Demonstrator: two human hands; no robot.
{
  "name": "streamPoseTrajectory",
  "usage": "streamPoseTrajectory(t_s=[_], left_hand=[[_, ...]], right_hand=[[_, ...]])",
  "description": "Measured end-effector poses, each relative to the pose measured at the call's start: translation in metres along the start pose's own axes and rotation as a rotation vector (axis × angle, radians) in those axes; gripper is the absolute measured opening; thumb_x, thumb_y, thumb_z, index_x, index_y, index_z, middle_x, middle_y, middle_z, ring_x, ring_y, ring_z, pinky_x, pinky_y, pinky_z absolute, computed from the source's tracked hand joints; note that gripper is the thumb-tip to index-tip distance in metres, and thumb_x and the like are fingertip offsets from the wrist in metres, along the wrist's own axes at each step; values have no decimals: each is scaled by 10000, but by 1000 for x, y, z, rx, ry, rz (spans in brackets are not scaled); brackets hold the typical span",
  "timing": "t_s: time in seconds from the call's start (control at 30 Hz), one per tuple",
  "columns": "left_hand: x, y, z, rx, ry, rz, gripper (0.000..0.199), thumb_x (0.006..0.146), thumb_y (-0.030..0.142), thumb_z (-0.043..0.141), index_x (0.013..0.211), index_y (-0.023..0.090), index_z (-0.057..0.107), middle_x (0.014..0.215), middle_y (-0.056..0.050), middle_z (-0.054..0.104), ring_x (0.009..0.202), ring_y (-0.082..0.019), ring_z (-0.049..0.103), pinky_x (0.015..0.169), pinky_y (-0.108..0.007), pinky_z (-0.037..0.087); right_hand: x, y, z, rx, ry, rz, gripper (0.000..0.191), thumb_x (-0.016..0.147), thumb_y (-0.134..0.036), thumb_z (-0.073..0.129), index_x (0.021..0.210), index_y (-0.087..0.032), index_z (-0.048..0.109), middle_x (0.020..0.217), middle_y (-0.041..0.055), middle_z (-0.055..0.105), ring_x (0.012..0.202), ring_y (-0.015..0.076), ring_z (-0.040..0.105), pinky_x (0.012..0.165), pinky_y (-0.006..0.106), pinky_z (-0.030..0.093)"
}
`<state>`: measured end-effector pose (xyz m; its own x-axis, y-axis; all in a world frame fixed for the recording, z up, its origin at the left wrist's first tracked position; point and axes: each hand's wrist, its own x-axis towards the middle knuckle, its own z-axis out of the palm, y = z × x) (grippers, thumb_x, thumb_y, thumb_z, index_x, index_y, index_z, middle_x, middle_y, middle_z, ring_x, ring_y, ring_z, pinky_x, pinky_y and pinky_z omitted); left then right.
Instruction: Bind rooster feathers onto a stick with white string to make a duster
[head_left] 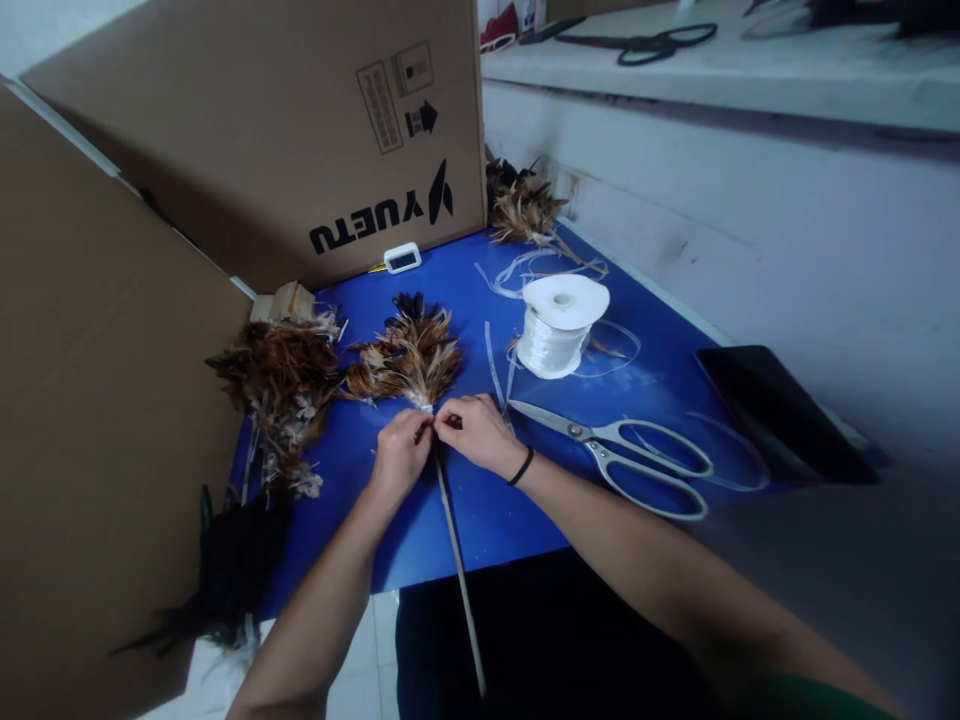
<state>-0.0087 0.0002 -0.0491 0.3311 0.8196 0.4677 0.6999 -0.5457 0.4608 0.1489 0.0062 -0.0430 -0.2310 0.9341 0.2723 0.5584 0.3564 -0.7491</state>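
Observation:
A feather duster (420,352) with brown, tan and black feathers lies on the blue table, feathers pointing away from me. Its thin stick (459,560) runs down over the table's front edge toward my lap. Just below the feathers, a bit of white wrapping (427,408) shows at the neck. My left hand (403,450) is closed in a pinch at this neck. From the other side, my right hand (480,432) pinches at the same spot, its fingertips close to the left ones. What the right fingertips hold is too small to make out.
Silver scissors (576,430) lie open beside my right wrist. Behind them stands a spool of white plastic ribbon (555,345). Brown feathers (277,385) and black feathers (240,550) lie left. A dark tablet (784,410) is right. A cardboard box (262,130) walls the back.

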Motion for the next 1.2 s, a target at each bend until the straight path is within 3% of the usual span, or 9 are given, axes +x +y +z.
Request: streamPoseTrajectory(t_s=[0.2, 0.3, 0.5, 0.9, 1.0, 1.1, 1.2], left_hand=[[-2, -4, 0, -215, -52, -233, 84, 785, 200, 565, 809, 186, 644, 758, -19, 647, 602, -113, 604, 584, -218, 495], [-2, -6, 1, -307, -70, -293, 88, 786, 230, 566, 809, 184, 637, 756, -18, 645, 562, -107, 598, 558, -216, 500], [0, -5, 0, -365, -108, -359, 91, 784, 260, 571, 789, 183, 621, 678, -7, 626, 531, -111, 587, 540, -221, 501], [4, -5, -7, -336, -116, -471, 96, 725, 268, 620, 733, 172, 617, 672, -2, 648, 545, -109, 589, 505, -195, 460], [4, -6, -5, -394, -105, -485, 98, 719, 268, 624, 729, 171, 617, 661, 1, 642, 521, -107, 586, 498, -200, 472], [4, -6, -4, -438, -101, -491, 95, 717, 264, 626, 723, 170, 612, 654, 5, 633, 522, -107, 593, 517, -205, 490], [4, -6, -4, -441, -112, -472, 86, 727, 257, 620, 726, 172, 611, 653, 8, 630, 538, -108, 600, 537, -205, 497]], right_hand=[[1, 8, -2, 28, 2, -75, 233, 730, -99, 592, 935, -191, 654, 827, 0, 681, 748, 129, 589, 701, 255, 367], [0, 10, 1, -90, -25, -153, 171, 790, -143, 574, 913, -221, 663, 839, -3, 687, 818, 151, 578, 748, 287, 334], [0, 8, 3, -182, -31, -153, 127, 841, -188, 534, 801, -201, 653, 834, 3, 701, 816, 158, 568, 743, 299, 296], [0, 6, 8, -64, 30, -47, 69, 695, -198, 628, 633, -202, 658, 636, -21, 671, 683, 141, 580, 764, 283, 331], [-1, 5, 6, -36, 43, -37, 17, 698, -205, 635, 690, -197, 647, 657, -25, 664, 678, 135, 580, 741, 275, 336], [-1, 4, 4, -1, 46, -61, 124, 709, -194, 639, 833, -199, 639, 735, -28, 673, 699, 124, 588, 735, 266, 330], [-1, 5, 5, -48, 34, -100, 44, 768, -190, 596, 771, -206, 637, 743, -21, 676, 744, 132, 589, 760, 278, 306]])
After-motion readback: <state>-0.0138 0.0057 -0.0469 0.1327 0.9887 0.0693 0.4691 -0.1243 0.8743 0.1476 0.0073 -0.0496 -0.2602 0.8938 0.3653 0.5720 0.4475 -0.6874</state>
